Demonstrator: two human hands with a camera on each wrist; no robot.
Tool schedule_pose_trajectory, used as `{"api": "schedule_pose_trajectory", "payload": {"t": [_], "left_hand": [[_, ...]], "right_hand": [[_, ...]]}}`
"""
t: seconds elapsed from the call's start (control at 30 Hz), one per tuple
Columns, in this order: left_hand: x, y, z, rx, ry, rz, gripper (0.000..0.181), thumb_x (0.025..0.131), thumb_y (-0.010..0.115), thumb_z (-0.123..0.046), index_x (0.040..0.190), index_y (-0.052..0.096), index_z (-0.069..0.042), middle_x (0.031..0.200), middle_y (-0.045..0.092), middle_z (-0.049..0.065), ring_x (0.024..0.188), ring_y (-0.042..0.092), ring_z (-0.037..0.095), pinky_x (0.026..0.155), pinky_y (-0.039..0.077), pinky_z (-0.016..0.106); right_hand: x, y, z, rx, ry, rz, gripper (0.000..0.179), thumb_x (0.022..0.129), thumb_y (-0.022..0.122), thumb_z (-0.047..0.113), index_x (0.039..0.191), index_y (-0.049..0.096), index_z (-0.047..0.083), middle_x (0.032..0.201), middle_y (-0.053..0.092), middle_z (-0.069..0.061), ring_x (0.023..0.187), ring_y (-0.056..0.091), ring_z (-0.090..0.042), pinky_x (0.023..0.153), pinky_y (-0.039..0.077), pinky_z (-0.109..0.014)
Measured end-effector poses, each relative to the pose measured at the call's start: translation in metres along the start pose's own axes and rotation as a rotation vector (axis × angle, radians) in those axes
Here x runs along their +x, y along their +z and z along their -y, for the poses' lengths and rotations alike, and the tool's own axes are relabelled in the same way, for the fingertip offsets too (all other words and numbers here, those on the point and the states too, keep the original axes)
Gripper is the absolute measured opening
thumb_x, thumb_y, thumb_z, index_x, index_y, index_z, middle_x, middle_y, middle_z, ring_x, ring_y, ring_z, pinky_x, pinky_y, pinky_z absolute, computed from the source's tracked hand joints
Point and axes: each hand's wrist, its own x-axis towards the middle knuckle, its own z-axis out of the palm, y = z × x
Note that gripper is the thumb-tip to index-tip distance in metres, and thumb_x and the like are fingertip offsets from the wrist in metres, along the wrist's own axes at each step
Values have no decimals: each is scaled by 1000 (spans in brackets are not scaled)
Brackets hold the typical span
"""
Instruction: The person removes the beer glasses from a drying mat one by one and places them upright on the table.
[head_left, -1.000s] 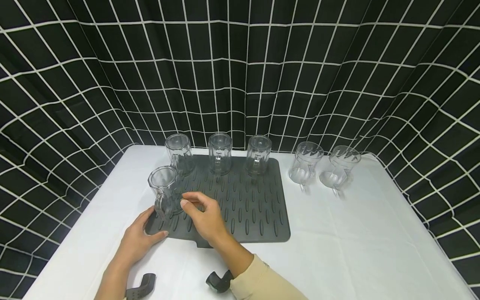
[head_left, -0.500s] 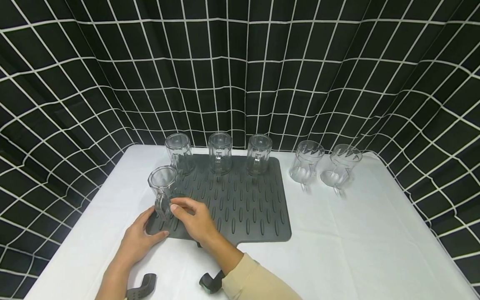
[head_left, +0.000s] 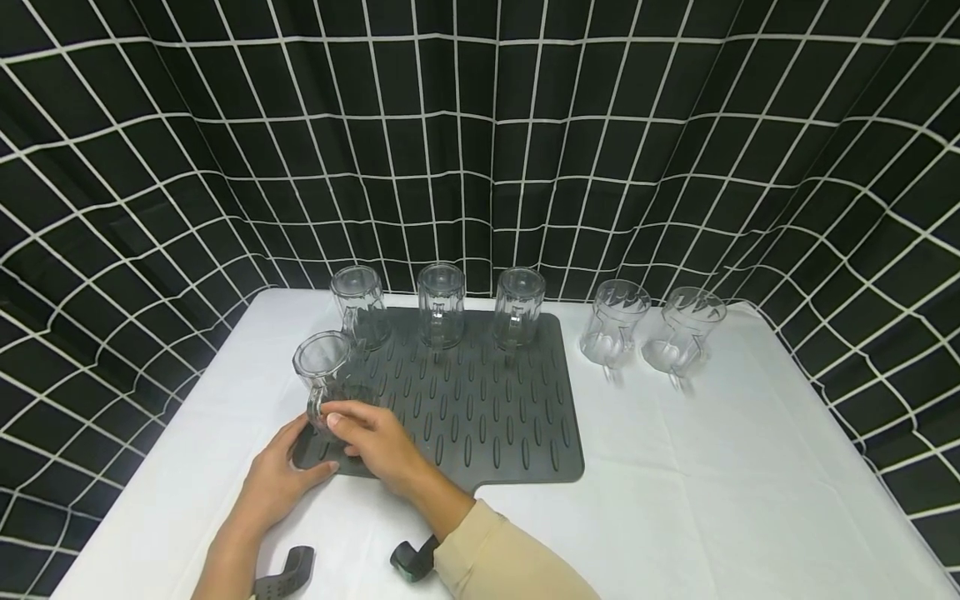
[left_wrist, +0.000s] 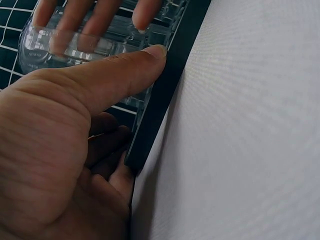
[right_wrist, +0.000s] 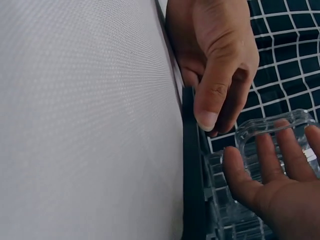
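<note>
A clear glass mug (head_left: pixel 324 362) is standing at the near left part of a dark ridged mat (head_left: pixel 487 417), its handle (head_left: pixel 315 406) facing the near side. The right hand (head_left: pixel 373 439) is resting just beside that handle, thumb and fingers spreading apart against the glass in the right wrist view; whether the fingertips are touching it, I cannot tell. The left hand (head_left: pixel 272 483) is bracketing the mat's near left corner, thumb lying on the near edge, fingers standing apart from it along the left side. Along the far edge three more mugs are standing in a row: one at left (head_left: pixel 360 308), one in the middle (head_left: pixel 441 307) and one at right (head_left: pixel 517 308). Well to the right of the mat, two further mugs, one nearer the mat (head_left: pixel 613 323) and one farther right (head_left: pixel 681 333), are standing on a white tablecloth (head_left: pixel 697 500). A beige sleeve (head_left: pixel 513 554) is covering the right forearm. A black curtain (head_left: pixel 480 150) with white grid lines is hanging around the far side.
</note>
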Motion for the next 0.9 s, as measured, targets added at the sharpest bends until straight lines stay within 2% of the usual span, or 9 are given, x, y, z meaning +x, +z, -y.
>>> {"api": "schedule_pose_trajectory", "payload": {"t": [0.17,0.4,0.5,0.63,0.73,0.9], "left_hand": [[0,1,3,4,23,-11,92,77,81,-35,148,33,0,148,32,28,132,31,51,101,28,69],[1,1,4,-14,45,-4,92,78,81,-31,148,31,0,149,30,27,132,30,50,102,31,66],[1,1,4,-17,47,2,92,78,81,-30,149,30,-1,150,29,26,132,30,51,103,32,64],[3,0,3,-17,27,7,92,78,82,-30,149,31,-2,150,30,26,133,29,50,104,30,65],[3,0,2,-13,1,12,92,78,82,-31,149,31,-3,150,30,26,134,28,50,105,27,66],[1,0,1,-11,-11,19,94,78,81,-33,149,29,0,150,29,27,134,27,50,105,27,65]], "right_hand": [[3,3,-1,18,49,17,35,100,52,28,129,62,10,120,64,6,105,59,-5,84,55,-36],[6,6,-2,7,61,2,33,98,57,27,127,63,12,116,64,7,102,59,-5,86,54,-37],[7,8,-2,2,51,-35,29,96,61,24,122,66,10,109,64,9,98,60,-5,86,54,-30],[10,12,-3,-3,39,-113,22,95,64,21,109,72,6,92,66,8,84,59,-3,75,52,-19],[10,14,-5,-8,38,-155,19,95,63,20,103,73,6,88,66,6,80,58,-2,71,54,-22],[9,16,-7,25,19,-164,19,97,61,19,102,72,4,95,68,4,90,61,-4,79,58,-33]]}}
